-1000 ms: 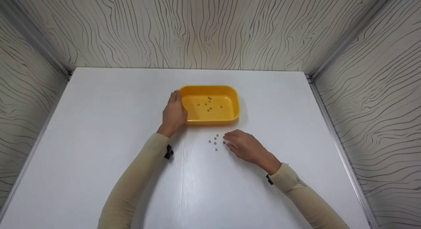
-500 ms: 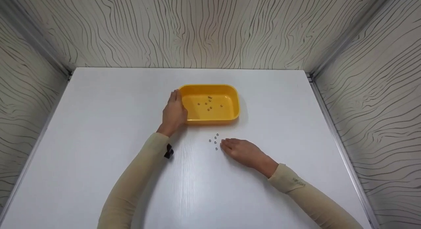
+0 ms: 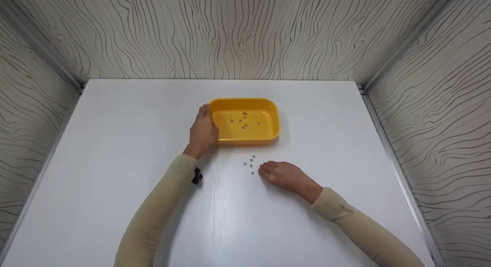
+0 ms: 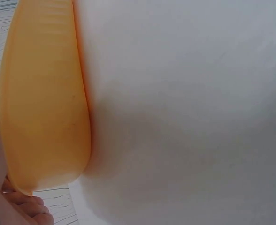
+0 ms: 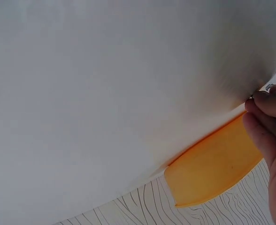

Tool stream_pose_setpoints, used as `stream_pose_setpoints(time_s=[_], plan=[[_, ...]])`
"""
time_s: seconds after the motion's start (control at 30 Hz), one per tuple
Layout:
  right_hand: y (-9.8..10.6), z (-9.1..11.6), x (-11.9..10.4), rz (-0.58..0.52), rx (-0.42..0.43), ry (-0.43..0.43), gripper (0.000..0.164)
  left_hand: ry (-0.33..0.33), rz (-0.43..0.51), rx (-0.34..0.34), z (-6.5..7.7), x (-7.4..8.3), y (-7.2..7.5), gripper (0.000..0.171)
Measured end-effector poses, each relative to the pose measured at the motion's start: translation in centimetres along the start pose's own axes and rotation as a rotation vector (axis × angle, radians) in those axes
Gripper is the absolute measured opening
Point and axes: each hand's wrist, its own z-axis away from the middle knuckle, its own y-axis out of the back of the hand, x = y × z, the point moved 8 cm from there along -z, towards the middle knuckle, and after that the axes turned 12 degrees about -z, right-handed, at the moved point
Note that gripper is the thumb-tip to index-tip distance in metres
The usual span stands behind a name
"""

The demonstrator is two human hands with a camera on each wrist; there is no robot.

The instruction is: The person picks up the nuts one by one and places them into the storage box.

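Observation:
A yellow plastic tray (image 3: 245, 141) with small metal nuts inside stands toward the back of the white table. At its left end my left hand (image 3: 203, 132) grips the rim, fingers along the outer wall; in the left wrist view, the fingers (image 4: 32, 206) show below the tray's corner (image 4: 49, 140). Several loose nuts (image 3: 251, 165) lie on the table in front of the tray. Just right of them is my right hand (image 3: 282, 177). Its thumb and index finger pinch a small dark nut (image 5: 251, 97), mostly hidden by the fingertips in the right wrist view.
The white table (image 3: 115, 152) has a patterned panel (image 3: 245, 37) behind it and panels on both sides. Metal profiles (image 3: 399, 175) run along its side edges. Dark wrist camera mounting (image 3: 197, 176) sits beneath the left sleeve.
The separate nut beside my right hand's fingertips is gone from the table, and that hand's fingers have closed together and dipped slightly toward me. My left hand and the tray have stayed put.

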Motion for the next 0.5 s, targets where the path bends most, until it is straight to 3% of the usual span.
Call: stream_pose_setpoints(time_s=[0.5], plan=[[0.17, -0.2, 0.07, 0.013, 0.102, 0.013, 0.031, 0.01, -0.005, -0.009, 0.15, -0.03, 0.02, 0.069]])
